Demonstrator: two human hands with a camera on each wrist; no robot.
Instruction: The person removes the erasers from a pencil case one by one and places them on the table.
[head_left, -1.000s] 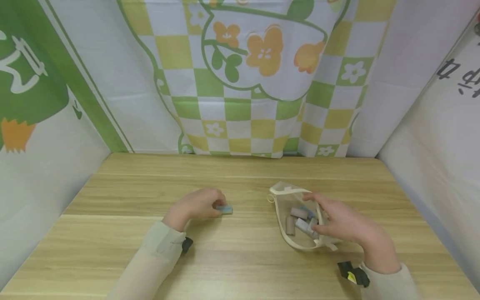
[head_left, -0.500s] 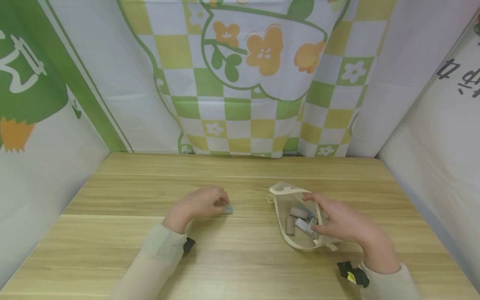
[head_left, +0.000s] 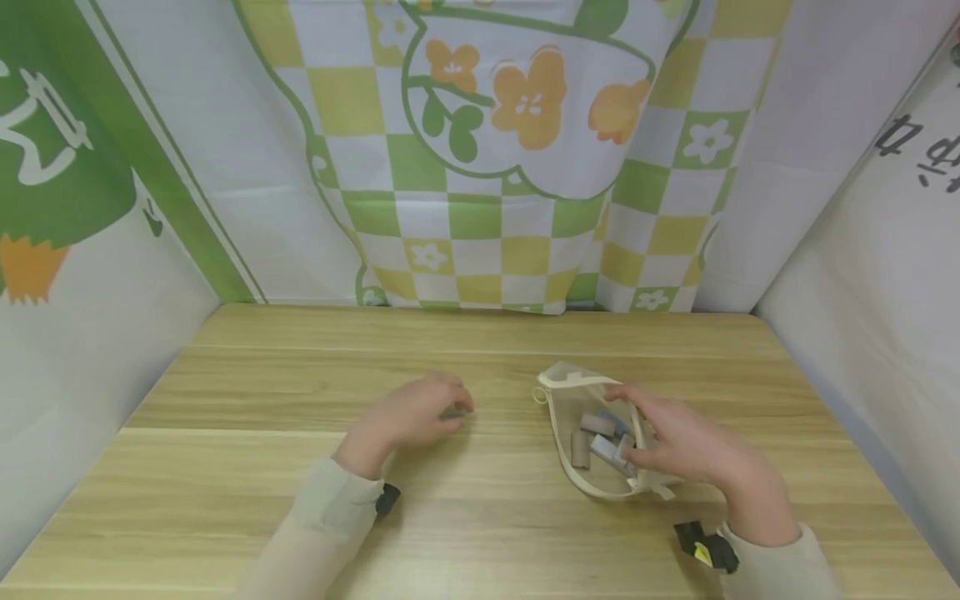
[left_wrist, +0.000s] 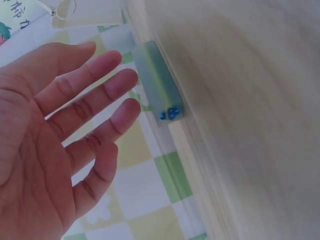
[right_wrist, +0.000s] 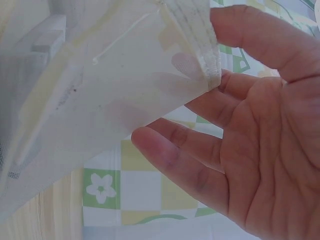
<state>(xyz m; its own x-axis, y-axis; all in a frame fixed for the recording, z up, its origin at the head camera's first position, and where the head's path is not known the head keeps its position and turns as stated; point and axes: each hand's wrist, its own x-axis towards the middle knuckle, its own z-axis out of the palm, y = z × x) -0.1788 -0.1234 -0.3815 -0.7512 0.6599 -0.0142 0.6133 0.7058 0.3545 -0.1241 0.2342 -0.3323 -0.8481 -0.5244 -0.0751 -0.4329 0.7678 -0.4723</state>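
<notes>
My left hand (head_left: 416, 415) hovers over the table left of the middle, fingers loosely bent. In the left wrist view, a small blue-green block (left_wrist: 161, 82) with a blue print on its end lies on the table just past those fingertips, seemingly untouched; the head view mostly hides it behind the hand. My right hand (head_left: 697, 442) pinches the edge of a translucent zippered pouch (head_left: 581, 487), whose mouth gapes leftward. Up close, the pouch edge (right_wrist: 212, 60) sits between thumb and fingers. Inside the pouch lie a grey block (head_left: 597, 424), a brownish block (head_left: 580, 449) and several others.
The wooden table (head_left: 480, 542) reaches back to a checked, flowered curtain (head_left: 476, 217). White printed cloths hang at the left (head_left: 97, 333) and right (head_left: 862, 292). The pouch's zipper ring (head_left: 540, 395) points left.
My left hand has shifted right over the blue-green block, covering what showed of it in the head view. The right hand and the pouch have stayed in place.
</notes>
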